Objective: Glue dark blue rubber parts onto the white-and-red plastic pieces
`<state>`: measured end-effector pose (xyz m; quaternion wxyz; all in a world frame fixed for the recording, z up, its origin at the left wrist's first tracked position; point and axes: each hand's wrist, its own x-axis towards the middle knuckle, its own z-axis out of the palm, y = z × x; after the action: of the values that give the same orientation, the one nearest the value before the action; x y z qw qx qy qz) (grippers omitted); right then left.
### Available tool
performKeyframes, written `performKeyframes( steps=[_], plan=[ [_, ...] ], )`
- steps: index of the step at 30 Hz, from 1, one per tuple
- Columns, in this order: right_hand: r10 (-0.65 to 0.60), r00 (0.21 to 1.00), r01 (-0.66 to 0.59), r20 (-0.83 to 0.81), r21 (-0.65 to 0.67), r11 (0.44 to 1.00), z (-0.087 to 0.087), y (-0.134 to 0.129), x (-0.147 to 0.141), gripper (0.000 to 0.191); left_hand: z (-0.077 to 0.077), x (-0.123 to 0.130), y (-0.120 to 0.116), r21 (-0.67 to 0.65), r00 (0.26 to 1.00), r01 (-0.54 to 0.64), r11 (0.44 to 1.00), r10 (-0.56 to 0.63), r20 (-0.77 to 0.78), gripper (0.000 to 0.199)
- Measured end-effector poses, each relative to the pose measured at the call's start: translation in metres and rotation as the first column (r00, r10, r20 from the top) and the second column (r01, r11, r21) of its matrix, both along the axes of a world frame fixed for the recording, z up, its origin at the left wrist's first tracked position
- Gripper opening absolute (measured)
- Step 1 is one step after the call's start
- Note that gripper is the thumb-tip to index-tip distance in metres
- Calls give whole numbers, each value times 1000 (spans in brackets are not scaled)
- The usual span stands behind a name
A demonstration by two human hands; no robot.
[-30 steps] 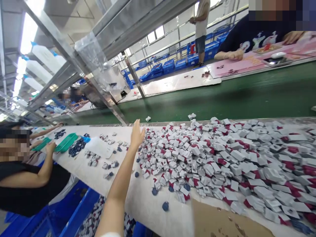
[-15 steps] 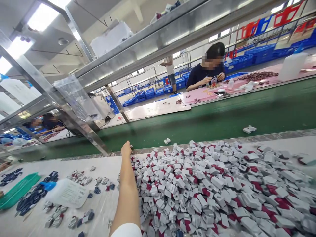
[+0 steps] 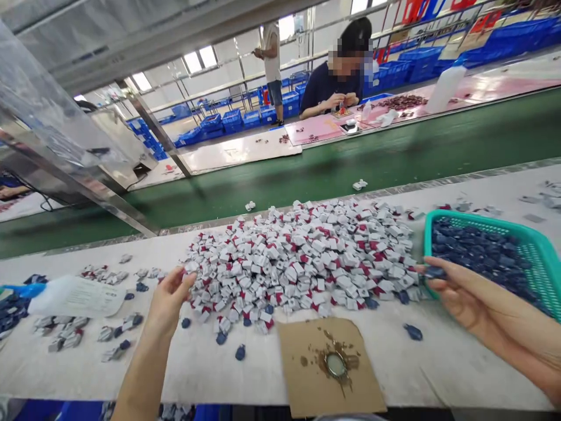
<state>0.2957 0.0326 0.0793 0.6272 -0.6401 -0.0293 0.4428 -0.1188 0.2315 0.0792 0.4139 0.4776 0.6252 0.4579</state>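
Note:
A large heap of grey-white plastic pieces with dark red parts [image 3: 298, 263] lies on the work table. At its left edge is my left hand [image 3: 170, 295], thumb and forefinger slightly apart beside the outermost pieces; no held piece can be made out. On the other side, my right hand [image 3: 460, 295] pinches a dark blue plastic piece [image 3: 435, 272] between thumb and fingers, in front of the rim of a green basket [image 3: 427, 234]. The basket contains many more dark blue pieces [image 3: 482, 251].
A cardboard sheet [image 3: 307, 374] with a small round dish [image 3: 336, 364] and wet stains lies in front of the heap. A white bottle [image 3: 79, 296] rests at the left. Beyond runs a green conveyor belt [image 3: 280, 181] with two loose pieces. A person [image 3: 337, 76] works across it.
The view has swung right and down, bringing the basket, cardboard and my right hand into sight. My left hand has drawn back from the belt's edge to the heap's left side.

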Motion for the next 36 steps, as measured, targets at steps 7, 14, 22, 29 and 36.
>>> performKeyframes(
  steps=[7,14,22,29,36],
  plan=[
    [300,947,-302,-110,5,953,2,5,-44,61,-29,23,-140,-238,915,-115,965,195,352,53],
    [660,550,-729,512,-92,679,-32,-2,-68,45,-44,80,-184,-337,857,6,941,169,487,52],
    [571,-228,-830,789,-464,309,-66,-11,-85,27,-46,109,-195,-346,838,306,887,-79,540,47],
    [279,-659,-631,699,-715,300,-69,-20,-99,40,-49,106,-199,-361,823,278,890,-27,567,46],
    [188,-730,-590,657,-745,311,-68,-22,-109,39,-59,101,-202,-315,864,170,934,12,503,46]
  ],
)
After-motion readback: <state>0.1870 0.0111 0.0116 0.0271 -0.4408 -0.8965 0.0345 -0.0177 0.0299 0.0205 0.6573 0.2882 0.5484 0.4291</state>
